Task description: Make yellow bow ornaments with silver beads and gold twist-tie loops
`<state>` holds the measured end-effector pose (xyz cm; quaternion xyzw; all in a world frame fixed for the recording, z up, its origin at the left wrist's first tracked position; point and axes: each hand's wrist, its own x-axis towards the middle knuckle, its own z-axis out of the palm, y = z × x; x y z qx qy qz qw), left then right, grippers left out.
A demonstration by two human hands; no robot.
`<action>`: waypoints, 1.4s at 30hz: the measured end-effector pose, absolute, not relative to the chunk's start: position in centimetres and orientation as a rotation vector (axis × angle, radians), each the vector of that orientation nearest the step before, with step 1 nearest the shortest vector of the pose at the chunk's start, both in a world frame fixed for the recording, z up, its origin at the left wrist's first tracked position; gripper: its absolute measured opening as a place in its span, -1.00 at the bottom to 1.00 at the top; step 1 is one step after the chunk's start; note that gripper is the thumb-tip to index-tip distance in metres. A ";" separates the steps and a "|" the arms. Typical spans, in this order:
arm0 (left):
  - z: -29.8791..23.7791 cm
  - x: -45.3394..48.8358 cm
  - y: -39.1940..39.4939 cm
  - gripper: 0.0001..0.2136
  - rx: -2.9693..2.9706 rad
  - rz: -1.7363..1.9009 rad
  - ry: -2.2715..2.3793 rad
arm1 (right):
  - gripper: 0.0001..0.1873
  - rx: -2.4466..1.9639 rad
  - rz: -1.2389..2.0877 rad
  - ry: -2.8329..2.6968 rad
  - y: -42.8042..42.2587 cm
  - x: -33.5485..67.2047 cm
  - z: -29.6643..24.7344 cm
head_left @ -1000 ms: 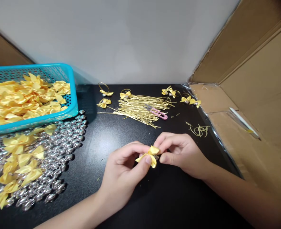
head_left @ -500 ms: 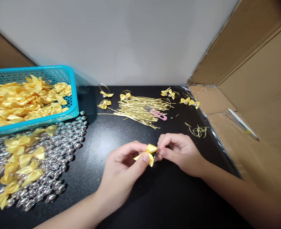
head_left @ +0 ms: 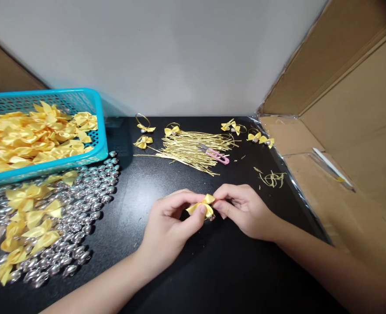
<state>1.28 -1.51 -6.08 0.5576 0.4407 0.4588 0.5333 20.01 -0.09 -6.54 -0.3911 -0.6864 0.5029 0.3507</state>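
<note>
A small yellow ribbon bow (head_left: 203, 206) is pinched between both hands just above the black table (head_left: 167, 183). My left hand (head_left: 171, 224) grips its left side with thumb and fingers closed. My right hand (head_left: 242, 209) pinches its right side, where a small silver bead seems to hang under the bow. Both wrists rest low over the table's middle.
A blue basket (head_left: 98, 126) full of yellow bows stands at the left. Silver beads (head_left: 88, 196) and loose bows (head_left: 32, 218) lie in front of it. Gold wire ties (head_left: 186, 150), pink snips (head_left: 217, 155) and finished bows (head_left: 260, 138) lie at the back. A cardboard box (head_left: 343, 144) stands at the right.
The hands and bow have shifted slightly up and left. The fingers have turned the bow a little; both hands keep their grip.
</note>
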 end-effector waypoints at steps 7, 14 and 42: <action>-7.6 1.4 -0.8 -0.88 1.232 1.077 1.061 | -0.82 -1.013 1.520 -1.522 -0.2 19.1 -8.6; -8.9 1.5 -0.5 -0.91 1.064 1.055 0.992 | -0.66 -1.010 1.622 -1.386 -0.3 18.6 -9.9; -10.2 1.2 -0.3 -0.93 0.838 1.002 1.016 | -0.74 -1.029 1.489 -1.694 -0.6 19.3 -9.5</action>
